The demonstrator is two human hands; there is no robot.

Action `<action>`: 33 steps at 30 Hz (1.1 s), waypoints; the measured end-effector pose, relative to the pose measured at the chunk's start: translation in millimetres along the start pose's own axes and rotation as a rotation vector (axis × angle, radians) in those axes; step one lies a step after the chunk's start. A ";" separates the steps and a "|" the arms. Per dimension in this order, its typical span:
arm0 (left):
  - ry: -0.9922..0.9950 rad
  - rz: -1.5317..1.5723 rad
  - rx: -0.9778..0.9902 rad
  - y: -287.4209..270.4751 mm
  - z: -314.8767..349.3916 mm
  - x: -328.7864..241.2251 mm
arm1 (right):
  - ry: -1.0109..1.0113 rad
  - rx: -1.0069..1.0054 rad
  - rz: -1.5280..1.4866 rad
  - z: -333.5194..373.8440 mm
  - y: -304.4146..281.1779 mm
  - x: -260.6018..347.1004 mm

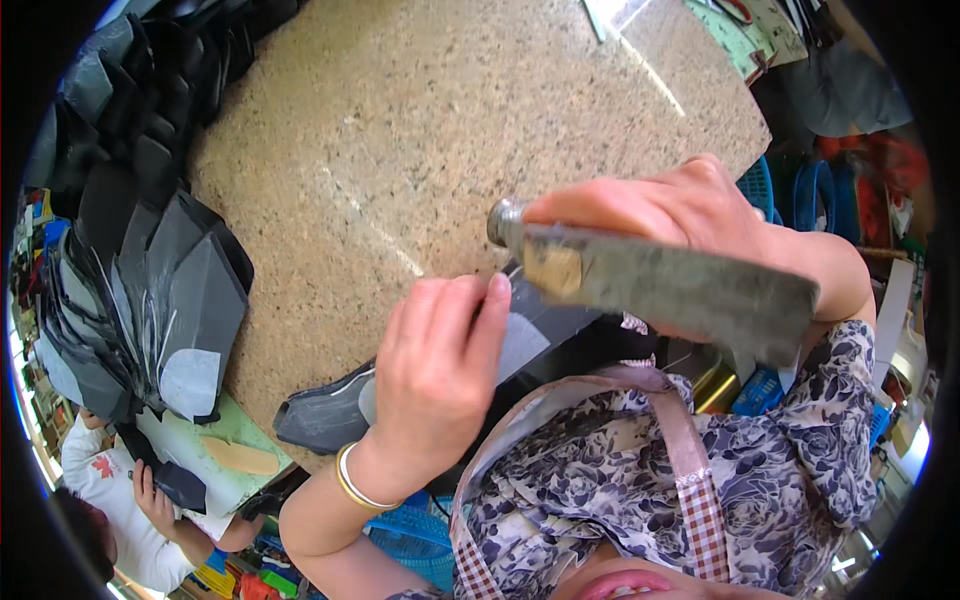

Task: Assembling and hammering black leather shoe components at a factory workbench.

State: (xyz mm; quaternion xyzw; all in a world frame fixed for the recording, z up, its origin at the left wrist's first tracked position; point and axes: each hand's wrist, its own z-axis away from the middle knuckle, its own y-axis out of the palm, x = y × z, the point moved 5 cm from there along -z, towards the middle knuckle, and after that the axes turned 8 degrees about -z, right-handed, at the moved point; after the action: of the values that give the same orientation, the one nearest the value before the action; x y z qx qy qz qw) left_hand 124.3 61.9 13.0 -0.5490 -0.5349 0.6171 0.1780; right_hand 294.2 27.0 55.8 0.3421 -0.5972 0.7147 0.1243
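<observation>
In my right hand (690, 205) is a hammer (690, 290), held over the near right part of a speckled stone slab (400, 130). It has a round metal face and a long flat tail. A wooden plug, seemingly the handle's end, shows in its head; the handle is mostly hidden. Along the slab's near edge lies a dark grey, leather-like piece (325, 412) with a pale grey patch. My left hand (430, 370) presses down on it with bent fingers, close to the hammer's round face. Part of the piece is covered by my left hand and the hammer.
Stacks of similar dark pieces (195, 300) rest along the slab's left side. Beyond them, at the lower left, a co-worker (125, 470) handles a dark piece at a green table (232, 410). A blue basket (415, 545) stands below the slab. Another green surface (735, 45) is at the far right.
</observation>
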 end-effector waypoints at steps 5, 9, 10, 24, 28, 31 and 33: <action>-0.114 0.146 0.064 -4.7 2.5 18.1 | -0.042 0.172 0.022 -3.0 12.0 -2.6; -0.022 -0.027 0.012 -9.8 6.8 -0.2 | -0.062 0.069 -0.017 -3.8 18.6 4.8; 0.027 -0.124 0.037 -10.7 6.3 -4.6 | -0.058 0.066 -0.022 -2.7 18.9 5.4; -0.095 0.042 -0.056 -15.3 18.8 7.3 | -0.263 -0.147 0.065 -5.4 15.4 16.3; -0.019 -0.142 -0.039 -19.9 18.2 6.0 | -0.146 0.144 0.137 -6.5 22.7 13.7; -0.101 0.055 -0.003 -15.8 30.4 21.8 | -0.323 -0.105 0.108 -9.6 20.5 19.2; -0.024 -0.130 -0.036 -17.4 32.5 5.0 | -0.247 -0.125 0.064 -15.6 19.0 21.9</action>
State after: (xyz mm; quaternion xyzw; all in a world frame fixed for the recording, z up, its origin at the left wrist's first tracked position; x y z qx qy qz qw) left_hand 87.9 57.2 19.8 -0.5086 -0.5827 0.6011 0.2012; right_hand 261.7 31.7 54.3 0.3998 -0.6621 0.6321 0.0480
